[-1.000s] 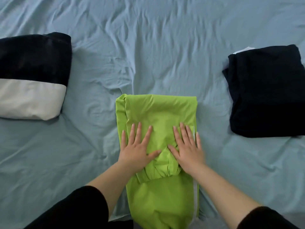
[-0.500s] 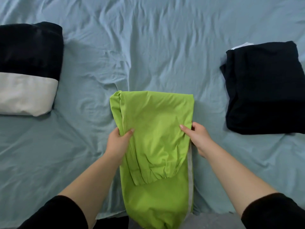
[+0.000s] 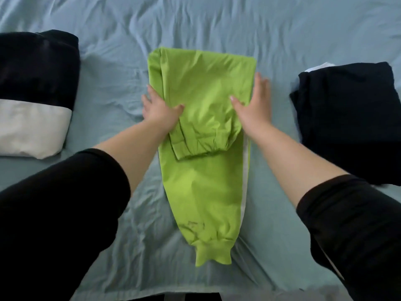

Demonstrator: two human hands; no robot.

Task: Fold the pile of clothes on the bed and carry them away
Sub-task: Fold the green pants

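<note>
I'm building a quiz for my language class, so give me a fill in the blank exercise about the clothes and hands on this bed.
1. The garment between the two hands is ___.
2. The pile nearest the left hand is black and ___.
3. The right hand has its ___ lying on the garment.
4. Everything lies on a ___ sheet.
Missing words: green; white; thumb; blue.
</note>
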